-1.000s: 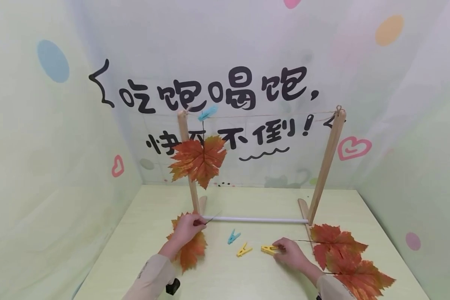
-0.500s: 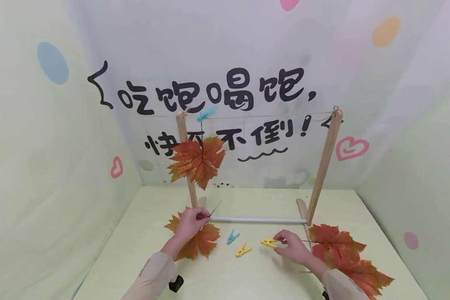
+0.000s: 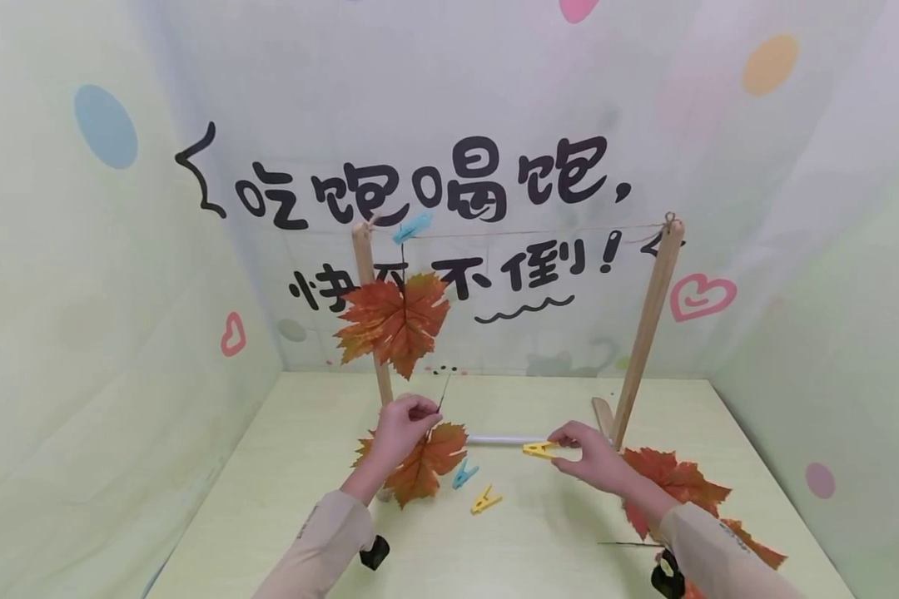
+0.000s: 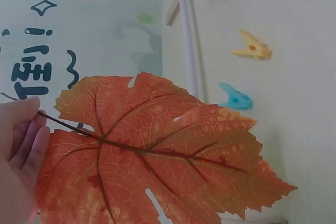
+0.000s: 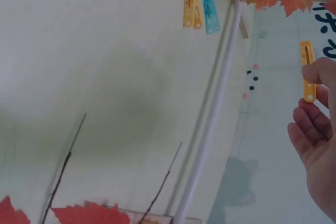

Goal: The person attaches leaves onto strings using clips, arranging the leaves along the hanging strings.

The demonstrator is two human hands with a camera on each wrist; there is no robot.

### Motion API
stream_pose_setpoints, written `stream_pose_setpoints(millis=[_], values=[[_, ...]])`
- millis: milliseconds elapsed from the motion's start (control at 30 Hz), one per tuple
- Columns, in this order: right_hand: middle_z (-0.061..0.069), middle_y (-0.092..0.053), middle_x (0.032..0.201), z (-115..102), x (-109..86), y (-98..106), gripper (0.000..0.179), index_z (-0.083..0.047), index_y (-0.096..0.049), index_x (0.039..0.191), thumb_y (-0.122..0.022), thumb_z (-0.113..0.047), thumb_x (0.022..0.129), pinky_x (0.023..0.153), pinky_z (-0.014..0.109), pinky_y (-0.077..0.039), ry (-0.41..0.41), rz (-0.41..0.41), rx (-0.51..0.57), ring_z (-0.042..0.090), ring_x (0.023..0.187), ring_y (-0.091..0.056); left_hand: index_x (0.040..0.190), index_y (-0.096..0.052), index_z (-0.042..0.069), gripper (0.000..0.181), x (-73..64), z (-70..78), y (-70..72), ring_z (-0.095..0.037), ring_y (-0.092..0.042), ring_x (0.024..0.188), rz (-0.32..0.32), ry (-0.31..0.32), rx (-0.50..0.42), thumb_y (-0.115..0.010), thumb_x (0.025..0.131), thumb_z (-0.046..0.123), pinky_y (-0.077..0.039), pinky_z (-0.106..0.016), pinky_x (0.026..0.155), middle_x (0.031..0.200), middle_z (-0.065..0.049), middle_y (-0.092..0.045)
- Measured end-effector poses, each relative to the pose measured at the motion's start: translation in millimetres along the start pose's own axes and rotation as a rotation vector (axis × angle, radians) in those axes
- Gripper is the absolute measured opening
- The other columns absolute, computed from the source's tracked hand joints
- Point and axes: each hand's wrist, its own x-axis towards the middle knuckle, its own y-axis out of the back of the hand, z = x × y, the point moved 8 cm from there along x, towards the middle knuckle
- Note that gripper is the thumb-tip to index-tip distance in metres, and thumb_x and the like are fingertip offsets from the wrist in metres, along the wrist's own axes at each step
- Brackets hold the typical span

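An orange-red artificial maple leaf (image 4: 152, 145) hangs by its dark stem from my left hand (image 3: 404, 428), whose thumb and fingers pinch the stem. The leaf's blade is lifted off the table, in front of the stand's left post. On the right, my right hand (image 3: 592, 456) pinches a yellow clothespin (image 3: 539, 450) above the table, its nose pointing left. Another maple leaf (image 3: 397, 320) hangs from the string (image 3: 509, 233), held there by a blue clothespin (image 3: 414, 227). On the table between my hands lie a second blue clothespin (image 3: 464, 474) and a second yellow clothespin (image 3: 486, 499).
The wooden stand has a right post (image 3: 648, 333), a left post (image 3: 365, 258) and a white crossbar (image 3: 505, 439) low down. Two more maple leaves (image 3: 677, 482) lie at the table's right, partly under my right forearm. A printed cloth (image 3: 449, 100) surrounds the table (image 3: 524, 549).
My left hand has lifted the leaf by its stem, moving up and to the right. My right hand has raised the yellow clothespin from the table.
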Motion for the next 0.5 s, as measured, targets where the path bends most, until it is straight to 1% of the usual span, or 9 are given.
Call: stream_pose_setpoints(millis=[100, 167, 200, 267, 333, 433, 500], values=[[0.004, -0.06, 0.093, -5.7, 5.5, 8.8, 0.025, -0.005, -0.062, 0.098, -0.071, -0.002, 0.075, 0.075, 0.032, -0.051, -0.009, -0.019, 0.025, 0.019, 0.083, -0.056, 0.083, -0.068, 0.005, 0.007, 2.9, 7.4, -0.6, -0.013, -0.059, 0.069, 0.008, -0.002, -0.036, -0.071, 0.077, 0.005, -0.052, -0.022, 0.064, 0.078, -0.003, -0.064], [0.005, -0.06, 0.094, -10.6, 8.5, 15.3, 0.024, -0.003, -0.062, 0.099, -0.07, -0.002, 0.076, 0.076, 0.034, -0.051, 0.0, -0.025, 0.038, 0.022, 0.084, -0.057, 0.084, -0.068, 0.005, 0.007, 5.5, 12.5, -1.1, -0.014, -0.059, 0.069, 0.011, -0.009, -0.053, -0.07, 0.077, 0.005, -0.053, -0.022, 0.064, 0.078, -0.004, -0.066], [0.005, -0.06, 0.094, -13.2, 9.8, 18.9, 0.024, -0.003, -0.062, 0.099, -0.07, -0.002, 0.076, 0.076, 0.034, -0.051, 0.007, -0.023, 0.034, 0.021, 0.084, -0.056, 0.084, -0.068, 0.005, 0.007, 7.0, 15.0, -1.5, -0.014, -0.059, 0.069, 0.013, -0.011, -0.054, -0.07, 0.077, 0.005, -0.053, -0.023, 0.064, 0.079, -0.004, -0.066], [0.005, -0.061, 0.094, -19.2, 12.7, 26.7, 0.024, -0.003, -0.063, 0.099, -0.071, -0.003, 0.076, 0.074, 0.032, -0.051, 0.04, -0.008, 0.01, 0.02, 0.083, -0.056, 0.085, -0.068, 0.006, 0.007, 10.3, 20.1, -2.2, -0.013, -0.059, 0.069, 0.019, -0.011, -0.057, -0.07, 0.078, 0.006, -0.053, -0.022, 0.064, 0.079, -0.004, -0.066], [0.005, -0.062, 0.094, -26.1, 15.8, 35.3, 0.026, -0.002, -0.063, 0.099, -0.072, -0.003, 0.075, 0.073, 0.031, -0.052, 0.078, 0.015, -0.025, 0.019, 0.083, -0.057, 0.086, -0.068, 0.006, 0.008, 13.9, 26.1, -2.6, -0.013, -0.059, 0.069, 0.028, -0.024, -0.049, -0.07, 0.078, 0.006, -0.053, -0.022, 0.065, 0.079, -0.003, -0.066], [0.006, -0.063, 0.093, -35.8, 21.6, 49.1, 0.028, 0.0, -0.063, 0.098, -0.074, -0.002, 0.072, 0.071, 0.031, -0.052, 0.109, 0.047, -0.069, 0.017, 0.081, -0.058, 0.086, -0.068, 0.007, 0.008, 20.8, 36.3, -3.1, -0.013, -0.059, 0.069, 0.049, -0.046, -0.055, -0.07, 0.078, 0.008, -0.052, -0.022, 0.064, 0.079, -0.002, -0.066], [0.006, -0.063, 0.092, -41.2, 26.0, 58.7, 0.028, 0.001, -0.063, 0.098, -0.074, -0.001, 0.071, 0.071, 0.031, -0.052, 0.108, 0.061, -0.08, 0.017, 0.081, -0.058, 0.086, -0.068, 0.007, 0.008, 25.7, 45.4, -2.6, -0.013, -0.058, 0.069, 0.067, -0.075, -0.059, -0.07, 0.078, 0.008, -0.052, -0.022, 0.064, 0.079, -0.003, -0.066]])
